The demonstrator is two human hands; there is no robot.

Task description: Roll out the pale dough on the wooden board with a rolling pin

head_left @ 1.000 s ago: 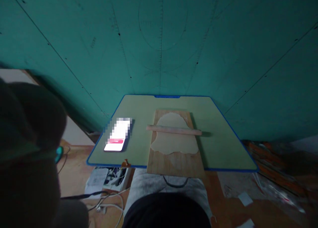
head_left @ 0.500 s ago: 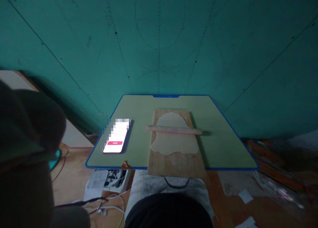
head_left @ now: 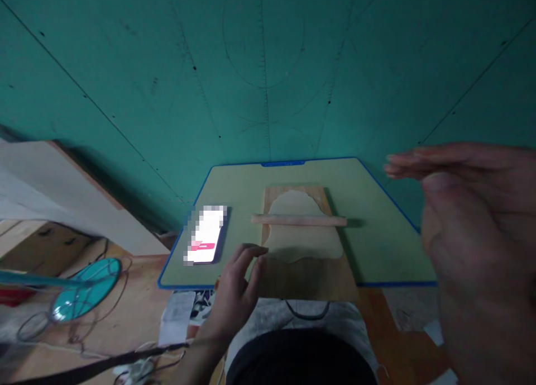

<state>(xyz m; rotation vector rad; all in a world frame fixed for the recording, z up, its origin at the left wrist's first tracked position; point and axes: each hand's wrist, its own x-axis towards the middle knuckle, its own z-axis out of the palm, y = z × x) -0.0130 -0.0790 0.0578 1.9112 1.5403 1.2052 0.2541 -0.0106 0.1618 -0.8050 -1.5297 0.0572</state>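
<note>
A flat sheet of pale dough [head_left: 305, 243] lies on a wooden board [head_left: 310, 279]. Across the dough rests a wooden rolling pin [head_left: 299, 220], both its ends sticking out past the board's sides. My left hand [head_left: 239, 281] hovers at or by the board's left edge, fingers bent forward and apart from the thumb, nothing in it; whether its fingertips touch the dough I cannot tell. Close to the camera on the right, my right hand [head_left: 469, 200] is raised, somewhat blurred, with straight fingers and nothing visible in it.
A lit phone [head_left: 207, 234] lies left of the board on the blue-edged table [head_left: 238, 189]. Behind stands a green wall [head_left: 268, 105]. Down on the floor at left are a turquoise round base [head_left: 87, 290] and loose cables. A pale panel [head_left: 84, 189] leans at far left.
My left hand has come in beside the board and my right hand has appeared at right. A dark blurred shape at left is gone. The view has shifted slightly; pin and dough stay put.
</note>
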